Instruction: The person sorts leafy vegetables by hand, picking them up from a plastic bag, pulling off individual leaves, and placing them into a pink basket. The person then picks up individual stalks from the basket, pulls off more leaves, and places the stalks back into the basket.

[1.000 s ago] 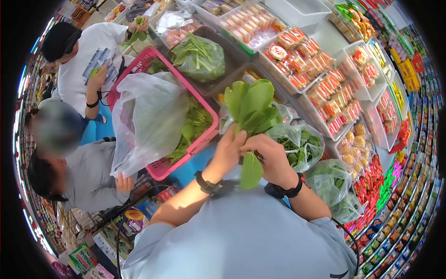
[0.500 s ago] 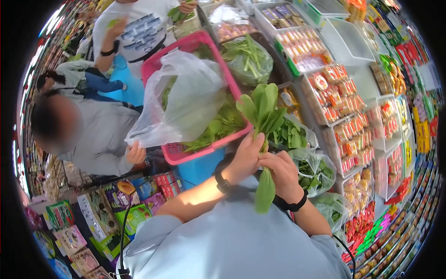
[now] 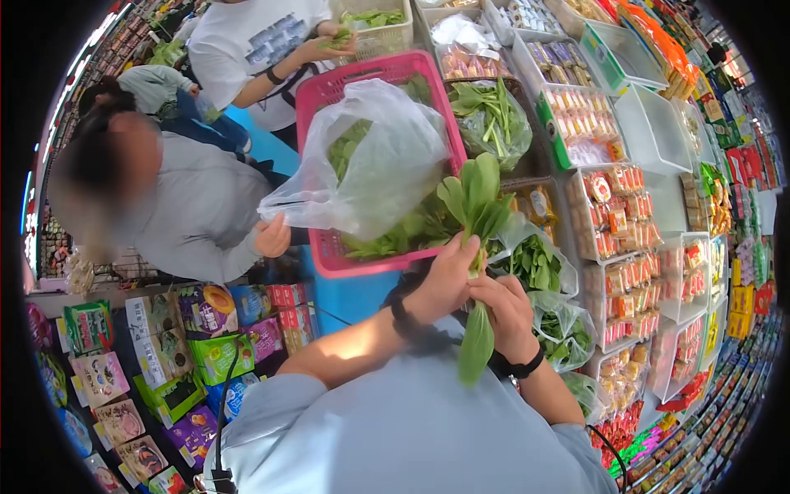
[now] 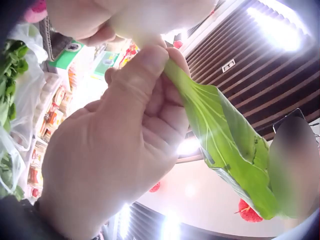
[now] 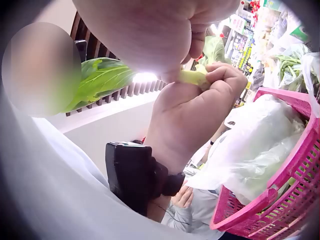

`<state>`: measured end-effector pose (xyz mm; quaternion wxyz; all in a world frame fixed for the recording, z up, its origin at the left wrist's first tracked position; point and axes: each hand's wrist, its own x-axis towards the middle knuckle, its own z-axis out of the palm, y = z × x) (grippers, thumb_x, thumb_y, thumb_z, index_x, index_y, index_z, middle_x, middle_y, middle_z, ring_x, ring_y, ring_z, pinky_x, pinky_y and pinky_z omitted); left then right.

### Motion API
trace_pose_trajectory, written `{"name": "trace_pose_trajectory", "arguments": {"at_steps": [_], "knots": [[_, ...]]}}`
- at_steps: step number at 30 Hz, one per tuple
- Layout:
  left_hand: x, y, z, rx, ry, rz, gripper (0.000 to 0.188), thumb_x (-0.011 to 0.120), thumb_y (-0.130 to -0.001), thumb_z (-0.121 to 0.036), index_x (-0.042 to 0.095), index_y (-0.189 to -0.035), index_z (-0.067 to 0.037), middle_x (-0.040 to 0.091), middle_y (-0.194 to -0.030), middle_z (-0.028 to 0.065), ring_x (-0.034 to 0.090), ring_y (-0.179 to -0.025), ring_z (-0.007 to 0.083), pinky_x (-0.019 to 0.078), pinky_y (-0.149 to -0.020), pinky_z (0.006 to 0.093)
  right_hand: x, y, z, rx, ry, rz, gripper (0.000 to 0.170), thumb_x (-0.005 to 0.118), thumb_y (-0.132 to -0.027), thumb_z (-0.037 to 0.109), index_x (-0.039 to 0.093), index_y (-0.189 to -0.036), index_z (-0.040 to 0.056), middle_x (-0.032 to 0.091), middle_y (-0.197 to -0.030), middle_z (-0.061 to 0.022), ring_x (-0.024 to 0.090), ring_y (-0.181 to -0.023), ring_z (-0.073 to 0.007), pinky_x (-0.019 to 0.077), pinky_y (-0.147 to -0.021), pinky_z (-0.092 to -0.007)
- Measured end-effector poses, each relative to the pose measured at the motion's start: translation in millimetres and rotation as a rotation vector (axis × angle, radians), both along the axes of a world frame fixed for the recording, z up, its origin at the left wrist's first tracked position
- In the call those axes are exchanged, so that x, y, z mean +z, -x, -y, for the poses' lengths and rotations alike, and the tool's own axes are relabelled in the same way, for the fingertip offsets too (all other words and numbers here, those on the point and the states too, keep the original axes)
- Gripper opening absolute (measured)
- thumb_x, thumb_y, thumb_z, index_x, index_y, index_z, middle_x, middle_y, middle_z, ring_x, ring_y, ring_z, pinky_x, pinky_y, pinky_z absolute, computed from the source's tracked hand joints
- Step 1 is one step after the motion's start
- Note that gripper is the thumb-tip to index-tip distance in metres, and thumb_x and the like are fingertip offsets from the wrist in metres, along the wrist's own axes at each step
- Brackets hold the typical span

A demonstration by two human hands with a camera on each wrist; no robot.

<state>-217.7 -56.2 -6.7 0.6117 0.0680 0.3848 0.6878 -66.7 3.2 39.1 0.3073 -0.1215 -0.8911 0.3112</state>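
Note:
Leafy greens (image 3: 477, 193) stand upright from the left hand (image 3: 443, 281), whose fingers curl round the stems. Just beside it the right hand (image 3: 506, 317) pinches the stem of a single leaf (image 3: 476, 344) that hangs down before the shirt. In the left wrist view the other hand (image 4: 120, 130) has thumb and fingers on the pale stem of that leaf (image 4: 225, 135). The right wrist view shows the stem base (image 5: 194, 78) between the two hands, which are close together. Behind them is a pink basket (image 3: 387, 265) of greens, partly covered by a clear plastic bag (image 3: 370, 156).
A person in grey (image 3: 197, 206) holds the bag's corner at left; another in white (image 3: 247, 49) stands beyond. Bagged greens (image 3: 564, 329) lie right of the hands. Trays of packaged snacks (image 3: 621, 210) line the right, and snack packets (image 3: 210, 309) are displayed at lower left.
The head view has swung, so basket and trays sit further right and snack packets show at lower left. The person in white has lowered a raised hand. Both my hands keep their hold.

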Motion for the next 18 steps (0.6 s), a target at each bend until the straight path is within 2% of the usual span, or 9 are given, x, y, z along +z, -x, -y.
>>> {"name": "trace_pose_trajectory", "arguments": {"at_steps": [2,4,7,8,11,14,16,18], "knots": [[-8,1,-1,-0.010,-0.015,0.083,0.031,0.044,-0.117,-0.032,0.054,-0.136,-0.010,0.062,-0.105,0.0065,0.061,-0.093,0.0163,0.0538,-0.084,0.0337,5,7,-4,0.002,0.039,-0.031,0.034,0.077,-0.079,-0.004,0.071,-0.111,0.0045,0.077,-0.116,-0.0103,0.068,-0.092,-0.0321,0.0575,-0.081,-0.0383],[6,8,4,-0.009,0.004,0.235,0.033,0.044,-0.116,-0.030,0.051,-0.141,-0.009,0.064,-0.109,0.0089,0.065,-0.098,0.0192,0.0552,-0.089,0.0366,6,10,-8,0.019,0.089,-0.043,0.035,0.074,-0.077,-0.005,0.072,-0.111,0.0027,0.076,-0.117,-0.0117,0.070,-0.100,-0.0342,0.0590,-0.089,-0.0409],[13,23,9,-0.108,-0.146,0.242,0.035,0.052,-0.114,-0.024,0.045,-0.145,-0.009,0.061,-0.114,0.0082,0.064,-0.108,0.0179,0.0553,-0.092,0.0324,14,18,-9,0.060,0.078,-0.072,0.036,0.073,-0.078,-0.005,0.072,-0.113,0.0023,0.076,-0.118,-0.0125,0.070,-0.101,-0.0333,0.0591,-0.089,-0.0422],[12,26,8,-0.100,-0.132,0.128,0.040,0.056,-0.112,-0.020,0.044,-0.147,-0.007,0.059,-0.113,0.0067,0.063,-0.104,0.0167,0.0550,-0.089,0.0328,15,19,-9,0.053,0.066,-0.060,0.036,0.073,-0.078,-0.006,0.072,-0.113,0.0022,0.076,-0.119,-0.0126,0.070,-0.102,-0.0334,0.0591,-0.089,-0.0422],[0,31,9,-0.091,-0.170,0.014,0.034,0.059,-0.110,-0.015,0.047,-0.141,-0.007,0.057,-0.110,0.0045,0.059,-0.097,0.0138,0.0536,-0.083,0.0319,17,23,-7,0.051,0.044,-0.037,0.036,0.072,-0.078,-0.006,0.072,-0.113,0.0020,0.075,-0.120,-0.0125,0.071,-0.107,-0.0342,0.0594,-0.091,-0.0422],[3,30,7,-0.003,-0.079,0.016,0.024,0.059,-0.110,-0.013,0.050,-0.132,-0.006,0.056,-0.104,0.0028,0.056,-0.090,0.0110,0.0510,-0.078,0.0297,15,26,-5,0.060,0.028,-0.031,0.032,0.074,-0.080,-0.005,0.072,-0.112,0.0024,0.076,-0.119,-0.0132,0.072,-0.110,-0.0358,0.0600,-0.092,-0.0428],[-1,27,4,0.017,-0.087,-0.031,0.026,0.058,-0.110,-0.013,0.050,-0.134,-0.008,0.058,-0.102,0.0014,0.056,-0.088,0.0102,0.0500,-0.078,0.0277,13,27,-1,0.050,-0.014,-0.017,0.025,0.077,-0.085,-0.001,0.071,-0.109,0.0028,0.077,-0.116,-0.0152,0.074,-0.108,-0.0371,0.0609,-0.090,-0.0443],[-10,35,-2,0.078,-0.096,-0.073,0.025,0.058,-0.110,-0.013,0.051,-0.133,-0.008,0.058,-0.101,0.0006,0.056,-0.087,0.0098,0.0493,-0.078,0.0265,14,25,5,0.132,0.031,-0.037,0.026,0.077,-0.084,-0.002,0.071,-0.109,0.0028,0.077,-0.114,-0.0151,0.074,-0.106,-0.0368,0.0611,-0.089,-0.0439]]}}
